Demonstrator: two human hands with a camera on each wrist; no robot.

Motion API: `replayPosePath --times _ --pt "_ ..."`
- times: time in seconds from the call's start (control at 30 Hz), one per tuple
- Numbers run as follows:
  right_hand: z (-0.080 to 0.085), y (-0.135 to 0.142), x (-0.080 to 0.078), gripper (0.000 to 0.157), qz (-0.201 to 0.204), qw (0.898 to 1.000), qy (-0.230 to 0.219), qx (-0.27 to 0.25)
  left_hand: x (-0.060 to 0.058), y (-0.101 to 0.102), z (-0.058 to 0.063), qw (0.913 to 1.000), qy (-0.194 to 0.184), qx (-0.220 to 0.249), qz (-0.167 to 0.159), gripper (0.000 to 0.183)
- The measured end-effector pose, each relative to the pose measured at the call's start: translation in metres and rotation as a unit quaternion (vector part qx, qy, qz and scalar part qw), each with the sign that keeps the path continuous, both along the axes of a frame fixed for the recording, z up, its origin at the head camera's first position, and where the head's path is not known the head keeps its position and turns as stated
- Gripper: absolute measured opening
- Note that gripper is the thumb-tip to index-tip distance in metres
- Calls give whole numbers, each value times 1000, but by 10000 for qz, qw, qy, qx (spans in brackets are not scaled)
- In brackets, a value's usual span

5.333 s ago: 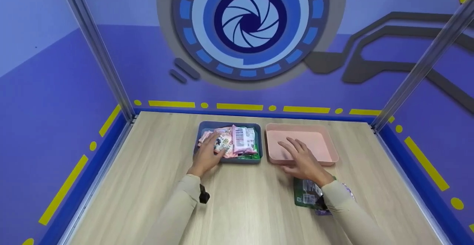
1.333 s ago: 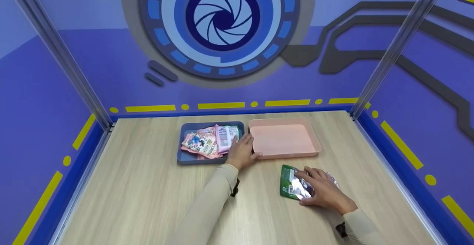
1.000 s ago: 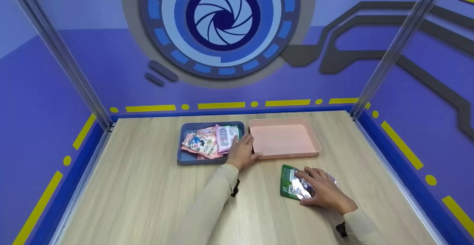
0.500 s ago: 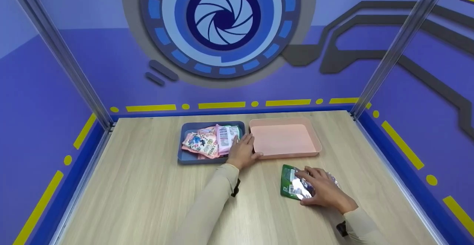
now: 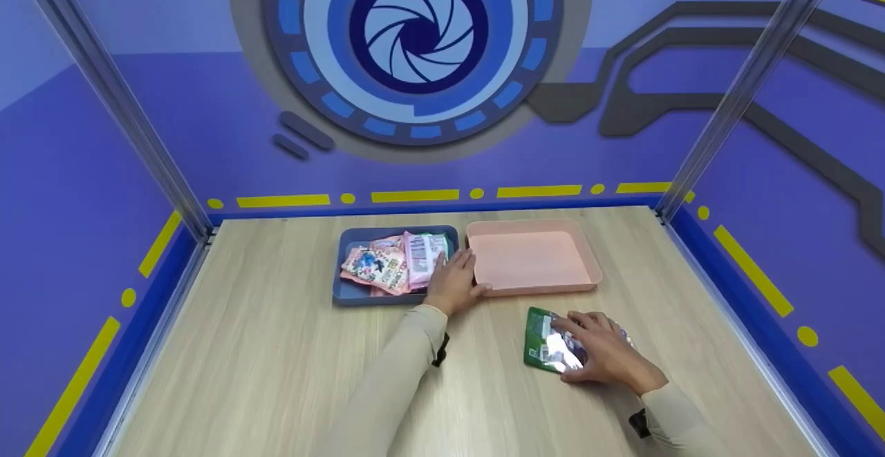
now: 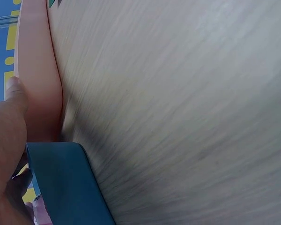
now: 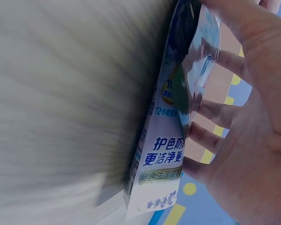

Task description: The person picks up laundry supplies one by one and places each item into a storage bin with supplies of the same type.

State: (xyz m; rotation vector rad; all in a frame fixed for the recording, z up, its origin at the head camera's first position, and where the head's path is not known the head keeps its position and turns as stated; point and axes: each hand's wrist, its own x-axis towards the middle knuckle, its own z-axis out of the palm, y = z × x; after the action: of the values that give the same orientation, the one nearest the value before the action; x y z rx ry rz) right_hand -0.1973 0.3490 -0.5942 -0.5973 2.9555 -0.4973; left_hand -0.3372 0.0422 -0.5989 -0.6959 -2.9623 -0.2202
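My left hand (image 5: 453, 284) lies over the adjoining rims of a blue tray (image 5: 380, 301) and a pink tray (image 5: 532, 256), thumb on the pink tray's near rim. In the blue tray are several packets: a floral one (image 5: 373, 268) and a pink-edged white one (image 5: 419, 260) on top. My right hand (image 5: 608, 353) rests on a green-edged shiny pouch (image 5: 536, 339), fingers spread and fingertips touching its upper face. Beneath it, in the right wrist view, lies a white and purple pouch (image 7: 159, 164) with printed lettering. The palm hides much of both pouches in the head view.
The pink tray holds nothing. Both trays stand side by side near the back of the wooden table (image 5: 276, 360). Blue-purple panels (image 5: 76, 236) enclose it at the back and sides, with metal posts (image 5: 138, 125) at the corners.
Since the oldest frame, my left hand has moved right from the packets to the trays' rims. My right hand has come from over the pink tray onto the pouches. Within the last second, both stay still.
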Motion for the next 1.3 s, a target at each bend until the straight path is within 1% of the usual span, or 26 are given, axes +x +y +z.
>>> replayPosePath --times 0.07,0.23,0.5,0.67,0.8,0.93,1.07,1.3 --pt "0 0 0 91 53 9999 111 39 0 1 0 10000 58 2 -8 78" --pt "1 0 -1 93 48 9997 212 56 0 2 2 10000 25 -22 -11 79" --pt "2 0 -3 94 -108 9999 1 27 0 2 2 10000 -30 -51 28 79" --pt "2 0 -3 92 -105 9999 3 44 -1 2 2 9998 -112 -164 66 79" --pt "3 1 -3 91 -30 9999 96 41 -1 3 4 9997 -124 -214 54 79" --pt "5 2 -2 89 85 9995 304 -67 -1 4 4 9997 -63 -231 38 79" --pt "7 3 -1 86 125 9986 503 -102 -2 4 4 9997 -86 -207 31 78" --pt "11 5 -2 88 59 9986 490 -170 -3 5 4 9998 -180 -123 35 79"
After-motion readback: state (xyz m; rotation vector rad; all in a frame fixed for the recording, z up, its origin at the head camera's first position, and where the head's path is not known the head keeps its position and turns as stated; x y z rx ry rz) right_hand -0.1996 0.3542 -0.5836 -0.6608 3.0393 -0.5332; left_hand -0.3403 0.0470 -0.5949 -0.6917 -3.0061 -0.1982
